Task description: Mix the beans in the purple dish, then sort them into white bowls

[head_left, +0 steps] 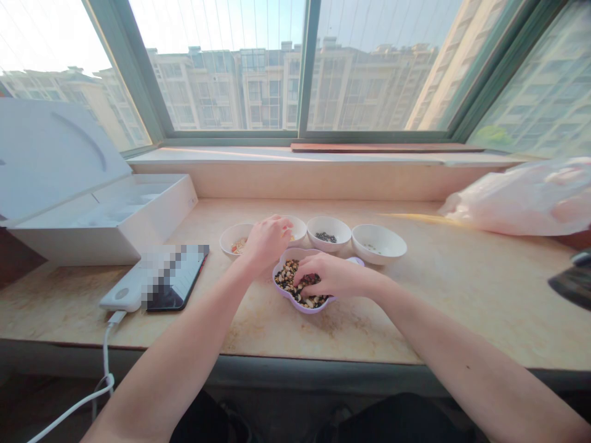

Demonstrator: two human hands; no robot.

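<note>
Beans and nuts in a heap, dark and pale mixed up, inside a lilac dish with a wavy rim, near the middle of a stone ledge. Right hand low over the heap, fingers bent down and touching the beans. Closed on some, or only pushing? No way to tell from this view. Left hand at about 10 o'clock from the dish, fingers curled down, above and between two white bowls. Anything in those fingers? Hidden by the back of the hand, so no way to tell.

Four small bowls in a curved row behind the dish, likely set close for a short reach. First bowl at 10 o'clock, with a few pale and red bits. Second bowl at 12 o'clock, partly behind the left hand. Third bowl at 1 o'clock, with black seeds. Fourth bowl at 2 o'clock, with a few pale crumbs.

Phone and power bank at 9 o'clock, likely kept off to one side, away from the food. White box, open, farther out at 10 o'clock. Pink plastic bag at 3 o'clock, by the window.
</note>
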